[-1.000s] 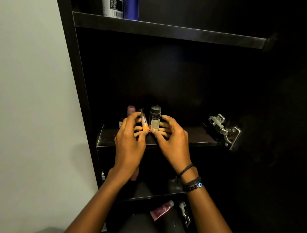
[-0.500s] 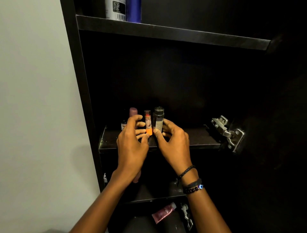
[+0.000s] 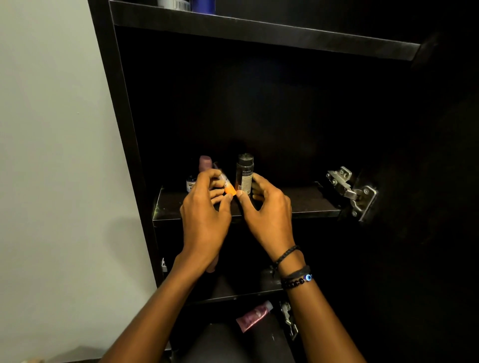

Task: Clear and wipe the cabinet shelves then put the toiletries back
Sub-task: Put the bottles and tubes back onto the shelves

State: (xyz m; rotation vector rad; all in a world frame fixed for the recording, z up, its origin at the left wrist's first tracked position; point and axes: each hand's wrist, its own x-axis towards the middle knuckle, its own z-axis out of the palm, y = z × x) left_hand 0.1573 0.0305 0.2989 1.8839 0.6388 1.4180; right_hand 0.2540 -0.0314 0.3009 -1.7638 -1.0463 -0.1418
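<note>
The cabinet (image 3: 124, 129) is so dark inside that its back and right side cannot be made out. At the top edge, a white can (image 3: 173, 3) and a blue can (image 3: 203, 5) on the upper shelf are cut off, with only their bases showing. On the middle shelf (image 3: 305, 204), a small dark bottle (image 3: 191, 182) at the left and a mauve cap (image 3: 205, 162) behind it are partly hidden by the left hand (image 3: 204, 215). The label on the small bottle is too blurred to read.

The orange tube (image 3: 228, 185) is over the middle shelf near its front, left of centre. It is tilted, its long axis running from the dark top at upper left to the orange end at lower right. The black bottle (image 3: 244, 176) just beside it stands upright on the shelf.

The left hand pinches the orange tube, fingers curled over its upper part and thumb under the orange end. The right hand (image 3: 267, 212) seems to grip the black bottle, forefinger on its right side and thumb at its base, though the other fingers are lost in shadow. Beaded bracelets (image 3: 295, 276) circle the right wrist. A metal hinge (image 3: 350, 190) sits at the shelf's right end. Below, a pink tube (image 3: 255, 316) lies slanted.
</note>
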